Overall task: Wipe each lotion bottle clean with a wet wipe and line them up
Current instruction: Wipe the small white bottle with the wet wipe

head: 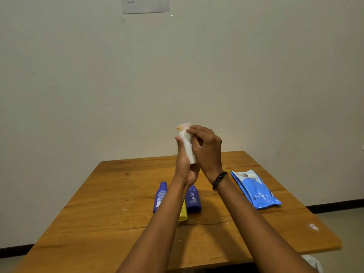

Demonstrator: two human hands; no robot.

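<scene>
Up above the far part of the worktop (118, 194), both of the person's bare hands hold the white bottle (189, 152) in the air, in front of the wall (78, 75). It stands nearly upright, cap on top and leaning a little left.

The left grip (184, 160) is closed round the bottle's lower half from the left, with the palm under its base and the thumb lying up its side. The right grip (206, 146) comes in from the right, its fingers curled and the fingertips (190, 132) pinching the bottle just below the cap. Something white and crumpled shows under those fingertips; whether it is a wipe cannot be told. A black bracelet (219, 180) sits on the right wrist.

Below the forearms, three more bottles are side by side near the middle of the worktop, caps pointing away: a blue bottle (160, 196) on the left, a yellow bottle (183, 212) mostly hidden behind the left forearm, and a Nivea bottle (193, 200) on the right, touching or almost touching the yellow one. Well apart to the right lies the blue pack (256, 191) of wipes, flat on the wood.

A paper (145, 4) with print is stuck high on the wall.
</scene>
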